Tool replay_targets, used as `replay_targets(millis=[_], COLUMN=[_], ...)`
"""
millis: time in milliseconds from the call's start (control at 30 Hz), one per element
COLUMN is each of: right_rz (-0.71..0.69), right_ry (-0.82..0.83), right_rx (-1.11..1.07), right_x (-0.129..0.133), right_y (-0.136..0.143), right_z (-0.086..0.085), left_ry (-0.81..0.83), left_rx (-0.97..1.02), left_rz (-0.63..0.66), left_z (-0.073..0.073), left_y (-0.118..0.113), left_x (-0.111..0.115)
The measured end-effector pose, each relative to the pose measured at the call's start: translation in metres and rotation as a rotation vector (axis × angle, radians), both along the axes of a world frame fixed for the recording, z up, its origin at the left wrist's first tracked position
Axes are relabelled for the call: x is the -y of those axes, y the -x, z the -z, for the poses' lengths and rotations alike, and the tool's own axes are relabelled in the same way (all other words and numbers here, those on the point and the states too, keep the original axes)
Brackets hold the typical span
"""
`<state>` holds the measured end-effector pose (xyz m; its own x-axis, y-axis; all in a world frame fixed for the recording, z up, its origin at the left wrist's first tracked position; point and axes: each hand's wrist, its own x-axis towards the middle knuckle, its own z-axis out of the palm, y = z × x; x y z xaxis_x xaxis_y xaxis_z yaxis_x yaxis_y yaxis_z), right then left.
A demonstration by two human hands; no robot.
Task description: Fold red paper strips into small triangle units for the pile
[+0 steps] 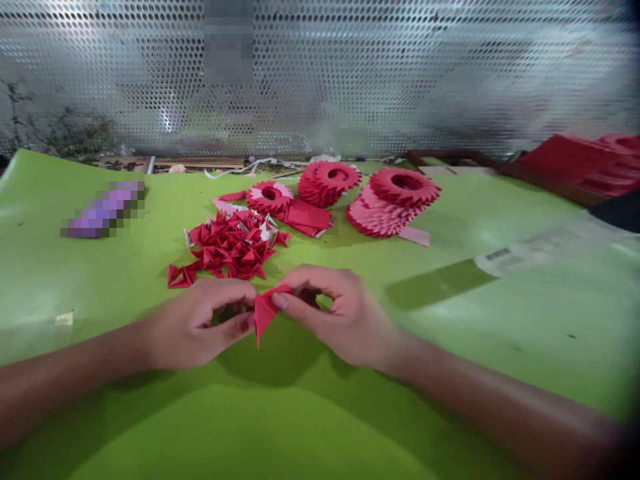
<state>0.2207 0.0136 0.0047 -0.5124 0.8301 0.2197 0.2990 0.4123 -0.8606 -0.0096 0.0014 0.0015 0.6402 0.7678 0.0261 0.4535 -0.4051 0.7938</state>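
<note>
A small folded piece of red paper [267, 312] is held up between my two hands, its pointed tip hanging down. My left hand [203, 323] pinches its left edge between thumb and fingers. On the other side, my right hand [340, 310] grips the upper right corner, thumb in front. Just beyond my left hand lies a heap of red folded paper triangles [233, 243], a few of them white. Behind the heap sit a flat stack of red paper pieces [306, 217] and a small red and pink paper ring [270, 195].
Farther back stand a red paper ring stack [327, 183] and a taller red and pink one [387, 210]. A clear plastic sleeve [530, 250] lies right, a blurred purple object [105, 210] left. Red papers [575, 163] rest far right. A perforated metal panel [320, 80] closes off the back.
</note>
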Motion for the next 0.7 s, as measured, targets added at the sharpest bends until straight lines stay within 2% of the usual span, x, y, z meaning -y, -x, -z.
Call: replay_targets(millis=[200, 300, 400, 467, 567, 700], right_rz=[-0.012, -0.031, -0.114, -0.181, -0.207, -0.182], right_ry=[-0.120, -0.187, -0.323, -0.388, -0.269, 0.138], right_rx=[-0.025, -0.051, -0.090, -0.136, -0.223, -0.141], right_x=[0.0015, 0.0015, 0.0021, 0.0020, 0.0010, 0.0009], right_y=[0.0015, 0.0012, 0.0003, -0.0011, -0.0039, -0.0050], right_z=[0.0012, 0.0019, 0.0031, 0.0036, 0.0029, -0.0002], left_ry=[0.018, -0.014, -0.086, -0.141, -0.231, -0.310], left_rx=[0.073, 0.039, -0.019, 0.012, 0.140, 0.287], left_rz=[0.000, 0.005, -0.024, -0.036, -0.074, -0.100], left_z=[0.0013, 0.0008, 0.0004, 0.0011, 0.0030, 0.0021], left_y=[0.0033, 0.0020, -0.0008, -0.0017, -0.0009, -0.0007], left_x=[0.0000, -0.0012, -0.0023, -0.0026, -0.0030, -0.0037])
